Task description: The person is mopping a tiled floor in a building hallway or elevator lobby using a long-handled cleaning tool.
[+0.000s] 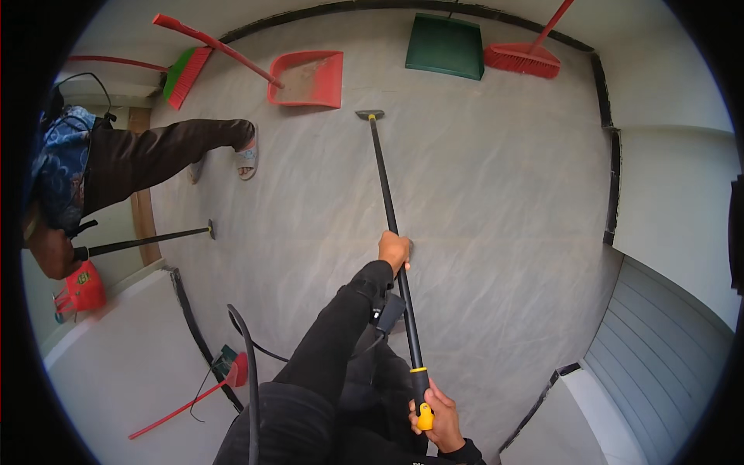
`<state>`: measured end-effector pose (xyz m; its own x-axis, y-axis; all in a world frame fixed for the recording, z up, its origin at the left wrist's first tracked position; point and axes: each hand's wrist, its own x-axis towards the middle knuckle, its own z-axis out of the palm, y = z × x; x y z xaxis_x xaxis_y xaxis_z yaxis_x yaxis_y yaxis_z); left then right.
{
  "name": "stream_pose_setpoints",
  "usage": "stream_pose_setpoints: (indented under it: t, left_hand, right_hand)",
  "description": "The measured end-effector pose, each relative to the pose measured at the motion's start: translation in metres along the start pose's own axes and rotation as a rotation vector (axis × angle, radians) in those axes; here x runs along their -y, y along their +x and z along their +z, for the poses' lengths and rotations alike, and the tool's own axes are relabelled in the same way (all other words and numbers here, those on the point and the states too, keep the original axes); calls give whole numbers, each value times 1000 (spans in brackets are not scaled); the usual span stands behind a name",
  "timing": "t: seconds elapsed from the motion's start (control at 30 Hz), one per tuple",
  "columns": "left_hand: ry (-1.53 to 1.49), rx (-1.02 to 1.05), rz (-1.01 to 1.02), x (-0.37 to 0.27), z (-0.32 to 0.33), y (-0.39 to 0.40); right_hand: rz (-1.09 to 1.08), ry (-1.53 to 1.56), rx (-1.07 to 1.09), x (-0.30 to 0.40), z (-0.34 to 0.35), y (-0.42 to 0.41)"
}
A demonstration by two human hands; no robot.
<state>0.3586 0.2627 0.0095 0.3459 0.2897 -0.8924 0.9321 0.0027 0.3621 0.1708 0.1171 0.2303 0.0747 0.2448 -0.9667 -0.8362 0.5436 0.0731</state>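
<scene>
A long-handled floor scraper (382, 168) with a black pole slants away from my body. Its dark flat head (370, 114) rests on the grey marbled floor (494, 174). Partway down the pole, my left hand (395, 253) is closed around it. Lower down and to the right, my right hand (444, 415) grips the handle end, near its yellow end piece (425, 417). A device with a cable (388, 314) is strapped at my left wrist. Just beyond the scraper head lies a red dustpan (319, 81) holding dusty debris.
At the left, another person (163, 148) in sandals holds a similar scraper (157, 238). A green dustpan (444, 49) and red broom (523, 58) stand by the far wall. A green-and-red broom (186, 75) leans far left. Another red-handled tool (180, 410) lies near left.
</scene>
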Motion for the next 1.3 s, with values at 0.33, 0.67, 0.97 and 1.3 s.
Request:
stream_pose_setpoints:
  t: [0.33, 0.67, 0.97, 1.3]
  left_hand:
    - [-18, 80, -260, 232, 40, -135]
    - [85, 118, -178, 290, 38, -133]
    - [64, -43, -280, 326, 33, -168]
    - [-73, 39, -142, 285, 11, -91]
  right_hand:
    - [-1, -294, -153, -135, -163, -107]
    - [16, -230, -145, -189, -202, -96]
    - [-99, -322, -260, -220, -207, -113]
    - [26, -314, -98, -163, -166, -68]
